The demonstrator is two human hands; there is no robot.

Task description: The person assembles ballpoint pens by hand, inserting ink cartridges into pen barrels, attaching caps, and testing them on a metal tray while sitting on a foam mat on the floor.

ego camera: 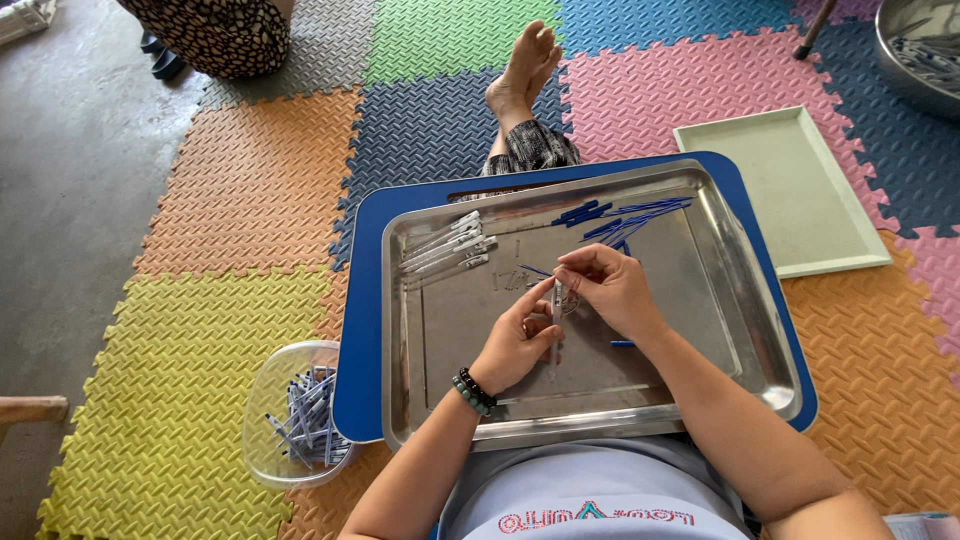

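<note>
Over the wide shiny steel tray both hands meet on one thin clear plastic pen barrel. Its long axis runs almost straight away from the person — the far end pinched by the right hand, the left hand clamped lower. What sits inside the barrel is too small to tell. Blue thin refills lie at the far rim; a clear plastic tub of finished pens stands left, its contents partly hidden by the blue board.

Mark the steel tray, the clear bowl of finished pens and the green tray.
steel tray (700,300), head view, bare floor of the tray, right side.
clear bowl (262,385), head view, left wall.
green tray (800,190), head view, middle of its flat bottom.
</note>
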